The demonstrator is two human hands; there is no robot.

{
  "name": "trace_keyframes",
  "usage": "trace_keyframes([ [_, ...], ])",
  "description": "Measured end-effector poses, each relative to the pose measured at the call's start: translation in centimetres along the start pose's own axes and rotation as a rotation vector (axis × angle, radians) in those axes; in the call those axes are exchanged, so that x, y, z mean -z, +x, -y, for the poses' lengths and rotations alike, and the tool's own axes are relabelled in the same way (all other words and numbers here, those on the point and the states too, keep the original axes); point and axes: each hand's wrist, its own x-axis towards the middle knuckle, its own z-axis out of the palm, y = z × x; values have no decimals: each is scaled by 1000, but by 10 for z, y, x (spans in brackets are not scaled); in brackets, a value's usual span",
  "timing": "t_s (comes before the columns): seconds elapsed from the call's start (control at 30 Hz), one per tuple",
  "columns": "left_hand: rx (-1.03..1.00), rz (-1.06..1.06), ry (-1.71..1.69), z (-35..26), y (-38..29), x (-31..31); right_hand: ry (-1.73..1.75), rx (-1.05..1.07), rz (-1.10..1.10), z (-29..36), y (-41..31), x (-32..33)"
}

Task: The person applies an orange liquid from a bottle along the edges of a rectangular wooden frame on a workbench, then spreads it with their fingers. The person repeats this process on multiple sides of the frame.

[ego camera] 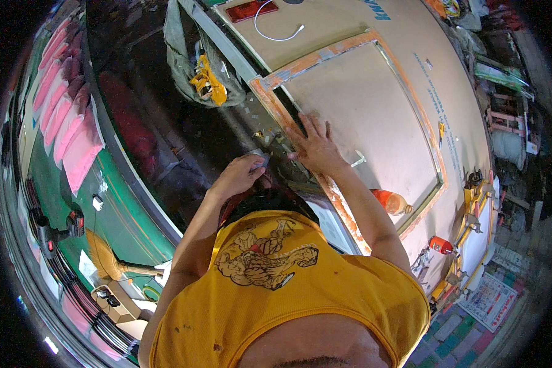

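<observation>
My left hand [241,175] is curled in front of my waist. Between its thumb and fingers is a small flat grey piece [261,157], its material hard to tell. With fingers spread, my right hand [319,147] lies across the near left side of a rectangular frame [421,108] with worn orange and grey patches. A dark gap shows along that side by the fingertips. The frame lies on a large tan board [446,87] bearing blue print. Inside it are a small white T-shaped piece [359,159], beyond my right wrist, and a plastic bottle [392,202] with an orange label, lying near my forearm.
A yellow-handled tool [441,131], red bottle [440,245], red phone [252,11] and white cable [276,39] lie on the board. Yellow clamps [474,221] line its right edge. Left are a hanging sack [179,60], pink-filled bags [80,145], a cordless drill [50,232] and a broom [103,257].
</observation>
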Motion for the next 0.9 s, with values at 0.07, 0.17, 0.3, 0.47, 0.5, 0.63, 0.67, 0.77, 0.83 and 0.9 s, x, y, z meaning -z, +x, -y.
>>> trace_keyframes([
  [0.07, 8, 4, 7, -10, 0, 0, 23, -21, -26, -6, 4, 2],
  [0.17, -4, -31, 1, -3, 0, -11, 10, -16, -3, -7, 9, 4],
  [0.3, 55, -2, -31, -16, -3, -9, -15, 61, 27, -7, 12, 2],
  [0.47, 33, 5, -36, -9, 4, -4, -21, 29, 25, -3, 18, 2],
  [0.5, 37, 8, -44, -10, 6, 0, -42, 67, 59, 0, 20, 2],
  [0.63, 26, 45, -40, -7, 17, 14, 6, -62, -3, -2, 26, 7],
  [0.67, 17, 60, -31, -4, 21, 18, -5, -16, 35, 4, 26, 6],
  [0.77, -39, 83, 22, 6, 28, 32, -5, -75, 22, 5, 32, 10],
  [0.83, -43, 94, 12, 11, 36, 44, -5, -115, 10, 10, 34, 11],
  [0.9, -46, 107, 3, 15, 39, 53, -25, -90, 32, 16, 34, 14],
])
